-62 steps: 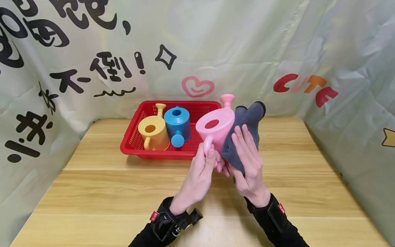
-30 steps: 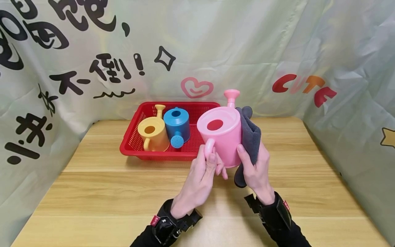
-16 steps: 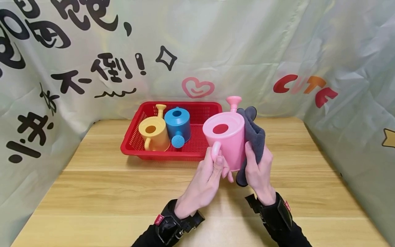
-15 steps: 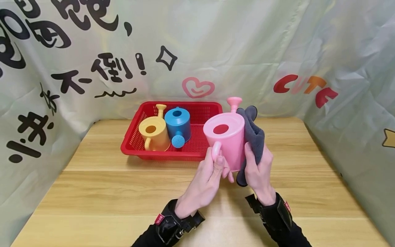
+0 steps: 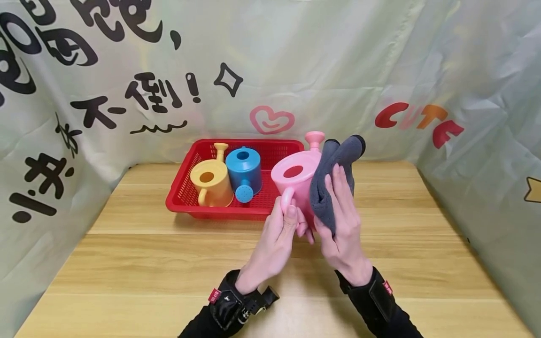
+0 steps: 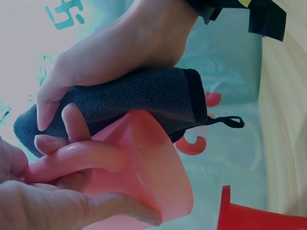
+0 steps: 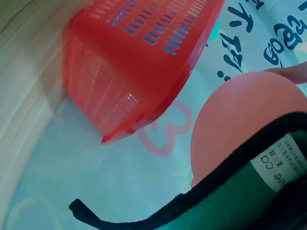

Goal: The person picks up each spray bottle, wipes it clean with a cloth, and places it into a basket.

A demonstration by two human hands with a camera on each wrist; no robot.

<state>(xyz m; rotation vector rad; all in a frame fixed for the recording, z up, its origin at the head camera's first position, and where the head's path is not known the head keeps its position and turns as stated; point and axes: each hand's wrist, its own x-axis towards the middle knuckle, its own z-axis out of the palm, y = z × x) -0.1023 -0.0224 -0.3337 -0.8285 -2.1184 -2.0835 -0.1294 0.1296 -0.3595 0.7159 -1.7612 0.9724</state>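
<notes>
My left hand (image 5: 270, 244) grips the handle of a pink watering can (image 5: 291, 162), held up in front of the basket. The can leans, its top opening facing me and its spout pointing up and away. Against the can's right side lies a folded dark grey cloth (image 5: 331, 188) with black edging. My right hand (image 5: 344, 230) presses the cloth there with straight fingers. In the left wrist view the cloth (image 6: 129, 96) lies between the right hand and the pink can (image 6: 153, 167). The right wrist view shows the can's round base (image 7: 244, 120) beside the cloth's labelled edge.
A red plastic basket (image 5: 181, 207) stands at the back of the wooden table (image 5: 169, 272), just left of the can. Inside are a yellow watering can (image 5: 217, 188) and a blue watering can (image 5: 249, 169). A printed fabric sheet (image 5: 329, 70) rises behind the table.
The pink can shifts slightly left and turns in my left hand, leaning more. My right hand goes from gripping the cloth beside the can to pressing it with straightened fingers.
</notes>
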